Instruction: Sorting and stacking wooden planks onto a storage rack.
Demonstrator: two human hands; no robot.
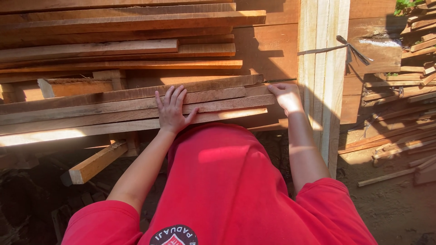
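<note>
A stack of long reddish wooden planks (91, 111) lies across in front of me on low supports. My left hand (171, 110) rests flat on top of the front planks, fingers spread. My right hand (286, 96) presses against the right ends of those planks (254, 102), fingers curled over the end of an upper plank. I wear a red shirt (218, 190) that fills the lower middle of the view.
More planks (118, 31) are piled higher behind the front stack. A pale upright post (323, 68) with a dark cord tied round it stands just right of my right hand. Loose boards (399, 136) lie on the dirt at right. A short block (95, 163) sticks out below left.
</note>
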